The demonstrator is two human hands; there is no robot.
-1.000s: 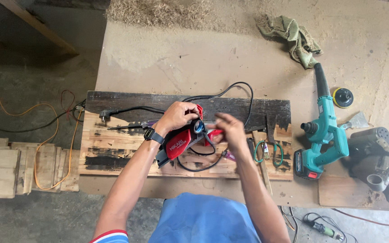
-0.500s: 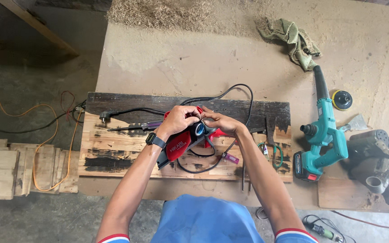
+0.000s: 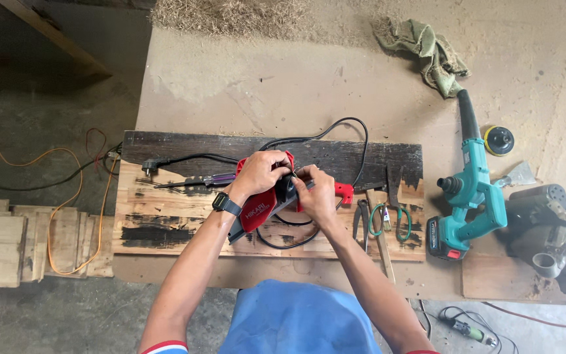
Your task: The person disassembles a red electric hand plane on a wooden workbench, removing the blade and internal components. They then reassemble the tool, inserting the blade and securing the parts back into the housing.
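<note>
A red and black power tool [image 3: 261, 204] with a black cord [image 3: 335, 128] lies on a scorched wooden board [image 3: 165, 216] on the workbench. My left hand [image 3: 259, 173], with a black watch on the wrist, grips the top of the tool. My right hand [image 3: 316, 191] holds the tool's right side, fingers pinched at its black middle part beside the left hand. What the fingers pinch is hidden. The cord's plug [image 3: 147, 167] rests at the board's left end.
Screwdrivers [image 3: 194, 180], a hammer [image 3: 380, 216], pliers [image 3: 361, 223] and green-handled snips [image 3: 394, 219] lie on the board. A teal cordless blower [image 3: 470, 190], a yellow sanding pad [image 3: 498, 139], a green rag [image 3: 427, 49] and a grey machine [image 3: 551, 229] sit right. Orange cable [image 3: 54, 196] trails left.
My right hand came in from the tool's right end and closed onto its middle, next to the left hand. The left hand kept its grip.
</note>
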